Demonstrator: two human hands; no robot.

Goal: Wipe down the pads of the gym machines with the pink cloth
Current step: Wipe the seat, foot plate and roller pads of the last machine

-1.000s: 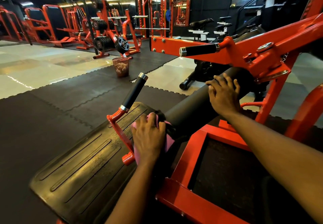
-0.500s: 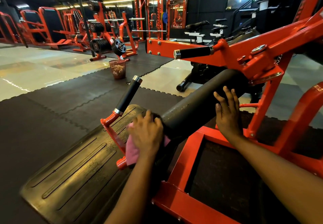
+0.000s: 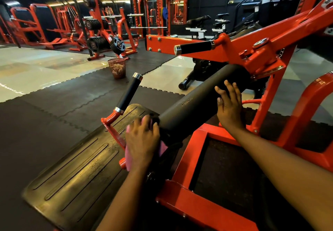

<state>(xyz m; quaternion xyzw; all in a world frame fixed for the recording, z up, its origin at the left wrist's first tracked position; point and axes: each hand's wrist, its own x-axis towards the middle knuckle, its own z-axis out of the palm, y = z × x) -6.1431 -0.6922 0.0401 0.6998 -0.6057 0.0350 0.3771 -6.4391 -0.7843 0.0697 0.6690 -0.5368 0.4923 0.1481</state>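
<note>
Orange steel machine frame (image 3: pixel 182 162) is seen filling the right and lower view, rigid and bolted; none of it is padded. Black ribbed rubber footplate (image 3: pixel 77 173) is laid low at left, just beside the frame. Black roller pad (image 3: pixel 198 102) is mounted across the frame, sloping from upper right down to its near end at centre. Foam under a smooth skin is judged: firm, slightly yielding, possibly free to turn on its axle under a wipe. Black handle grip (image 3: pixel 128 93) is angled up just left of the pad's near end. Mesh bin (image 3: pixel 117 68) is stood well apart on the floor mats.

Right hand (image 3: pixel 228 106) is laid flat against the pad's side toward its upper part, fingers straight, nothing gripped; bracing against rotation is judged. Left hand (image 3: pixel 142 138) is curled over the pink cloth (image 3: pixel 128 158), which is bunched and pressed on the pad's near end, with pink edges showing below and beside the palm.

Cloth is judged light, soft and limp, likely to slide out if loosely held. It is best taken bunched in the whole palm with fingers wrapped, so a broad fold is pressed to the pad. Step in hand is judged as the roller's end being wiped; whether the long barrel is done cannot be told.
</note>
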